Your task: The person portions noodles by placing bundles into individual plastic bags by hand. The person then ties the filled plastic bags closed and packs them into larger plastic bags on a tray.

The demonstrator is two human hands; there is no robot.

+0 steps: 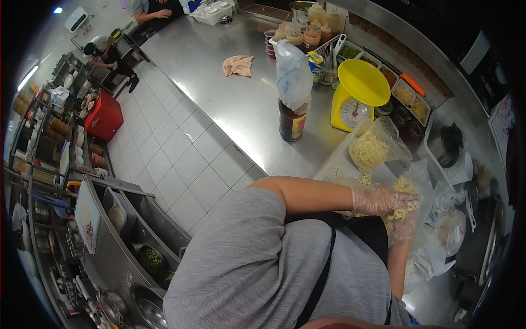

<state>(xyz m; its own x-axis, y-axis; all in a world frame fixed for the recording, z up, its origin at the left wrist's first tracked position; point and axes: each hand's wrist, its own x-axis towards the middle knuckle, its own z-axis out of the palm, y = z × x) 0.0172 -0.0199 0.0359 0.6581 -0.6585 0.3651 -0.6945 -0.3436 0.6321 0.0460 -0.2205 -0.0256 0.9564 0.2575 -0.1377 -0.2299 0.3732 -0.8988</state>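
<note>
My left hand [383,199], in a clear plastic glove, has its fingers closed over a bunch of pale yellow noodles [404,185]. My right hand [404,226], also gloved, is close below it against the same noodles; its fingers are partly hidden. Both hands are over a clear plastic sheet or bag [424,181] on the steel counter. Beside them, a clear bag or container of noodles [370,151] stands below a yellow dial scale [350,112], with loose strands around it. More crumpled clear plastic [430,252] lies near my right hand.
A dark bottle [291,123] with a plastic bag over its top stands on the steel counter [213,44], near a pink cloth [238,66]. Sauce bottles [315,27], ingredient trays [405,93] and a white basket [433,145] line the wall side. Two other people are farther off.
</note>
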